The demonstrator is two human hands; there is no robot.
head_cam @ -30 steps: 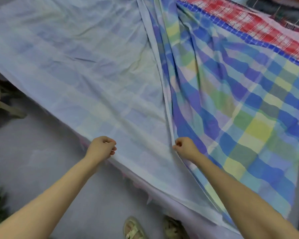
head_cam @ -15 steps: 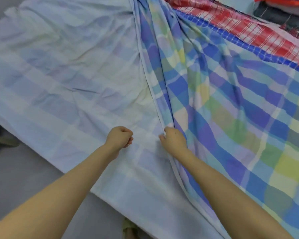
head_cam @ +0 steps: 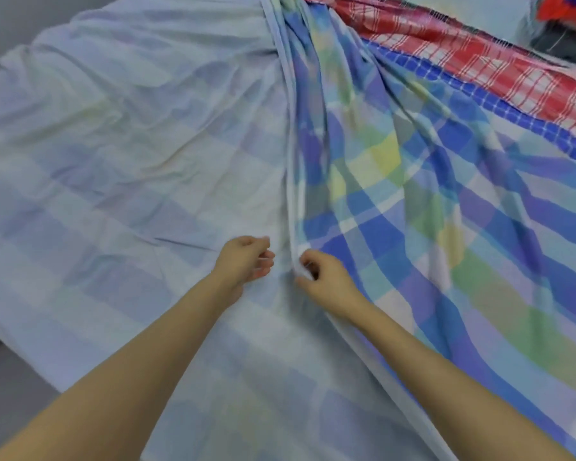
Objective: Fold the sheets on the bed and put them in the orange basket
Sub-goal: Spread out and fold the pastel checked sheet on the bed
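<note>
Over the plaid sheet (head_cam: 396,211) | right hand (head_cam: 325,279) pinches its folded edge | left hand (head_cam: 245,261) loosely curled, empty

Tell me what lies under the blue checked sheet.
Past the far edge of the blue checked sheet, a red checked sheet shows, seemingly running beneath; anything lower is hidden.

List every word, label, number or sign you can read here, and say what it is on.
None: no readable text anywhere in this view.
The checked sheet carries only coloured squares; no tag shows on the edge that the right hand pinches.
The red checked cloth carries only stripes.
</note>
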